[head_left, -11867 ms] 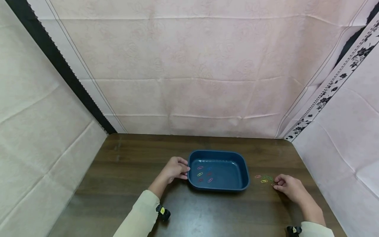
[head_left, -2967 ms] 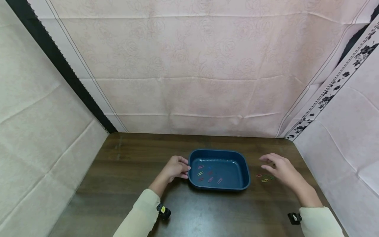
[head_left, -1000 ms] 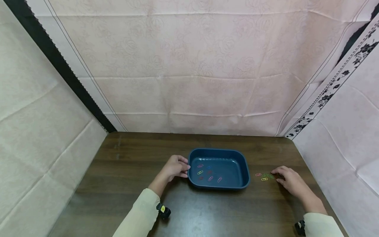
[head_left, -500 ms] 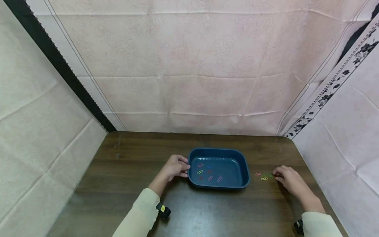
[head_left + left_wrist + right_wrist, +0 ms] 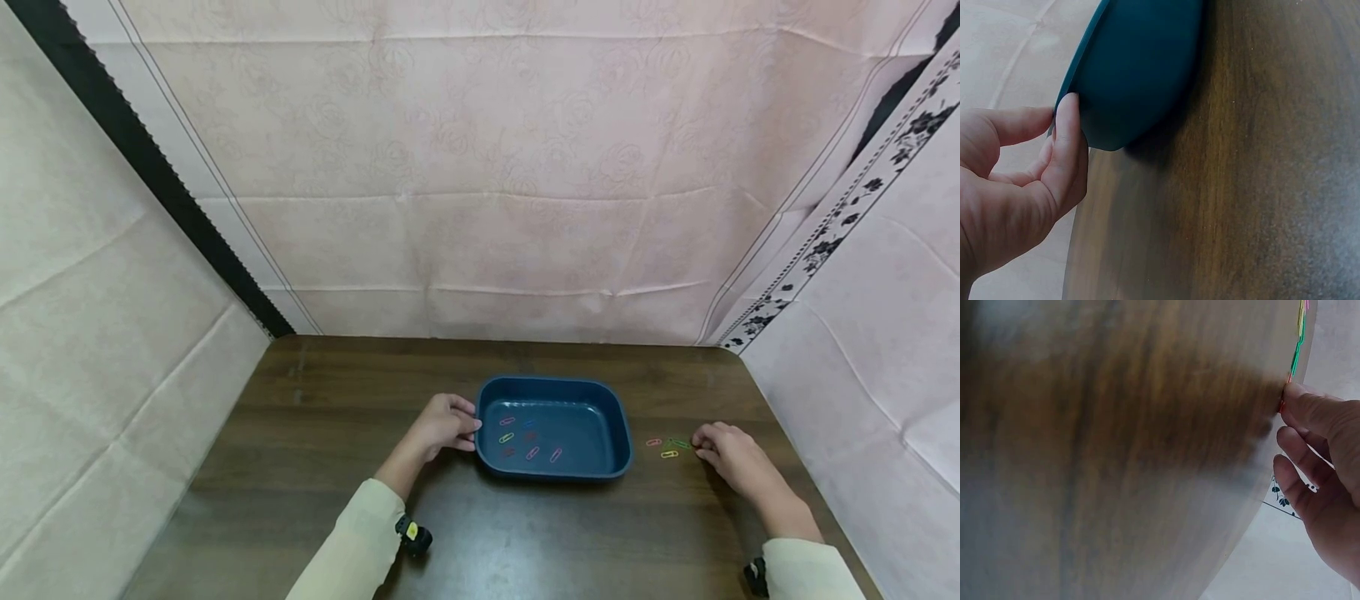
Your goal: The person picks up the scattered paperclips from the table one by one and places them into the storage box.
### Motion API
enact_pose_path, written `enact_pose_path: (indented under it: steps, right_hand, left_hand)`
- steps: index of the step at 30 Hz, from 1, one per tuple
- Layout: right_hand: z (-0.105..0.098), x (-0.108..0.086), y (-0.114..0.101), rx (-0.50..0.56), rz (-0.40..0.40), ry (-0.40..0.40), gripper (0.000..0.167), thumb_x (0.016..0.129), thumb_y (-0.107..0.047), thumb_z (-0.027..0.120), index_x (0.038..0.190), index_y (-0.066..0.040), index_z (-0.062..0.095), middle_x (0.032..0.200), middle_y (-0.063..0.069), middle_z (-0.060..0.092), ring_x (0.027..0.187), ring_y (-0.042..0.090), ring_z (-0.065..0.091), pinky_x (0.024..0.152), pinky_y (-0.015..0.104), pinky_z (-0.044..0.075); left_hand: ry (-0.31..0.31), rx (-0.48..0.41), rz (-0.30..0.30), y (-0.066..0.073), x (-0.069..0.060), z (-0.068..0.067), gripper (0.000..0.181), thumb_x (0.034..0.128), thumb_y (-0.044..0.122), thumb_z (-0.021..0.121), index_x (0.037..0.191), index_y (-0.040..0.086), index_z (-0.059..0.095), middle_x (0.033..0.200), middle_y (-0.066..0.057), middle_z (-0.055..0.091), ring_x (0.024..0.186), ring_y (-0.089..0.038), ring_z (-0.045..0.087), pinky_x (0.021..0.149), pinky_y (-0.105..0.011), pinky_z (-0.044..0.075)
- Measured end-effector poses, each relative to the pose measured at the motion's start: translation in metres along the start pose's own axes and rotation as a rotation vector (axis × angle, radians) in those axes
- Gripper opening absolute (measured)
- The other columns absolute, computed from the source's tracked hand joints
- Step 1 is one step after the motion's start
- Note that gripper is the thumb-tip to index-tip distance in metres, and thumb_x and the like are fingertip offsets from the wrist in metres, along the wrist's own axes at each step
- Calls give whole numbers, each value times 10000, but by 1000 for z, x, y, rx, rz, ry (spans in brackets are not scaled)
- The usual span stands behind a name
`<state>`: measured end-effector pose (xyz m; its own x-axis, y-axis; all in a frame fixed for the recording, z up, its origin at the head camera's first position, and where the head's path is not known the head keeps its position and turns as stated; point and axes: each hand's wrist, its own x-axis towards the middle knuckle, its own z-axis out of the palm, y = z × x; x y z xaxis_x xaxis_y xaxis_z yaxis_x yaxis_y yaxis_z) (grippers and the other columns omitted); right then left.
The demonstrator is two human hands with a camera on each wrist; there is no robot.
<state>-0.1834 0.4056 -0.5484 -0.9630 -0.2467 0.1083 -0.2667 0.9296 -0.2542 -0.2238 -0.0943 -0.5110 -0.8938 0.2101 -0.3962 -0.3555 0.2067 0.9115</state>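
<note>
A dark blue tray [image 5: 615, 450] holds several paper clips, among them a yellow paper clip [image 5: 506, 437] and a pink paper clip [image 5: 556, 455]. Its left rim is pinched by my left hand [image 5: 442, 427] between thumb and fingers, as the left wrist view also shows [image 5: 1029, 169]. To the tray's right, my right hand [image 5: 738, 457] is low over the table and pinches a red paper clip [image 5: 1282, 407], mostly covered by the fingertips. Close by on the table lie another pink paper clip [image 5: 653, 442], another yellow paper clip [image 5: 669, 454] and green ones [image 5: 679, 443].
The brown wooden table [image 5: 525, 542] has rounded far corners. Pale patterned cloth [image 5: 480, 183] hangs behind it and along both sides. Black wrist cameras, such as the left camera [image 5: 416, 537], sit at both sleeves.
Since the oldest frame, a pink paper clip has been added inside the tray. My right hand has come down from above the loose clips to their right side. The left hand stays at the rim.
</note>
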Motion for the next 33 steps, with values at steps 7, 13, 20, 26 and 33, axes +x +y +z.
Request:
enact_pose_path:
  steps: [7,13,20,26,33]
  right_hand:
    - [0,-1,0,4,12,-11,166,850,-1,791,846,-113,669,807,-20,644,760,161,582,660,410,521]
    - [1,0,1,8,26,-17,174,859,0,781,833,-120,658,788,-28,634,750,144,575,647,383,511]
    - [3,-1,2,20,27,-1,194,857,-9,783,815,-122,631,775,-28,586,732,123,539,627,345,484]
    - [3,-1,1,24,33,6,211,856,-4,783,814,-126,616,782,-21,556,733,126,517,623,334,462]
    - [2,-2,-1,35,56,-7,168,872,-12,772,850,-109,637,795,-15,580,742,136,545,636,356,484]
  left_hand:
    - [-10,-9,-5,-1,-1,0,289,989,12,657,1246,-87,569,1000,-235,671,714,-207,685,690,-350,664]
    - [-13,-14,4,0,-2,0,273,987,-2,654,1232,-90,570,1001,-239,691,707,-203,680,682,-350,663]
    - [-12,-3,6,1,-2,0,278,985,13,667,1230,-78,574,1043,-257,700,720,-205,690,696,-352,664]
    - [-9,3,12,1,-1,0,274,985,18,668,1227,-76,579,1010,-226,681,720,-210,694,696,-351,664]
    - [-4,9,11,2,-2,0,271,984,28,674,1222,-66,587,977,-197,670,720,-210,696,698,-349,662]
